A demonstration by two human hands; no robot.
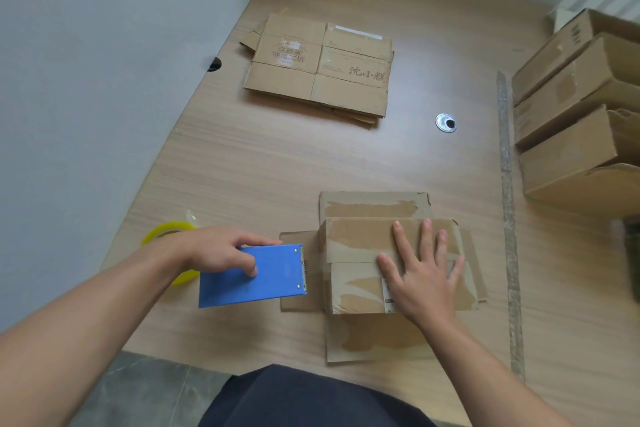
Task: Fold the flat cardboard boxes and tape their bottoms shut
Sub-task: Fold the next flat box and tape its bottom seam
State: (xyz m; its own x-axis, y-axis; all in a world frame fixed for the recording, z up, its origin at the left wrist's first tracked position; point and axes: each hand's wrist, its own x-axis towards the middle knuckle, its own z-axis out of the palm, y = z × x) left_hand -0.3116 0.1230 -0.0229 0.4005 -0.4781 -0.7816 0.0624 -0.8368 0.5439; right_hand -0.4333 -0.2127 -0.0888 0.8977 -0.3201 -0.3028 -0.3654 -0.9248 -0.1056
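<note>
Cardboard box [356, 239], scuffed and tape-torn

My left hand [221, 250] and the blue dispenser [252, 277] hide part of the yellow tape roll [166, 229]; at three o'clock, the stacked boxes [568, 156] run off the edge.

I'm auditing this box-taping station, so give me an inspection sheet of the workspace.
Surface: pale wooden table with a metal grommet.
Job's things: box, flaps folded, near the front edge; blue tape dispenser at its left; flat cardboard stack farther back; folded boxes stacked at right.
Clutter: silvery strip along the table's right side.
Hands: left hand grips the tape dispenser; right hand presses flat on the box.
Cables: nothing seen.
Surroundings: white wall at left; grey floor below.
</note>
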